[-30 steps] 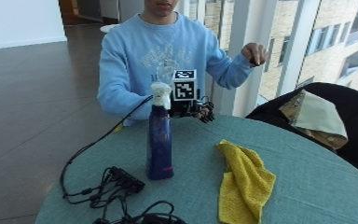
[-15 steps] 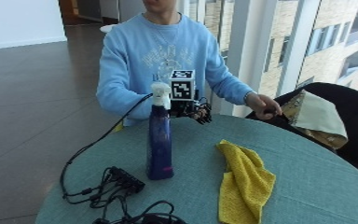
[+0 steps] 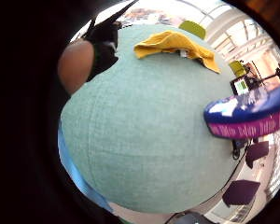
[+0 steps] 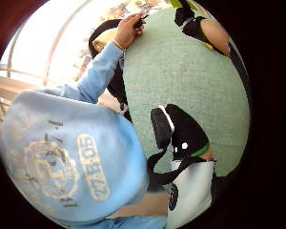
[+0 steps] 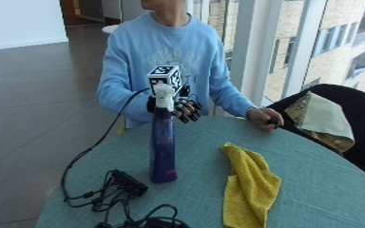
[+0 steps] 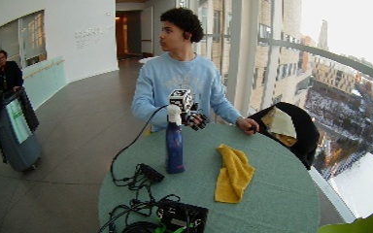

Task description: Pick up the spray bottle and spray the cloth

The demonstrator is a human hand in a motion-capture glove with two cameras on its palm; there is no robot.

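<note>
Near: yellow cloth (image 5: 249, 187), soft and limp, lying crumpled on the counter (image 5: 321, 190). Centre: spray bottle (image 5: 162, 142), upright, rigid, likely top-heavy and slick; best taken at the neck. Behind it: the grip (image 5: 186, 108), fingers loosely curled, holding nothing.

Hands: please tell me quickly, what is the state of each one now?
Right hand: open, fingers loosely curled, holding nothing, behind the spray bottle.
Left hand: bare, rests on the table; whether it holds something cannot be told.
</note>
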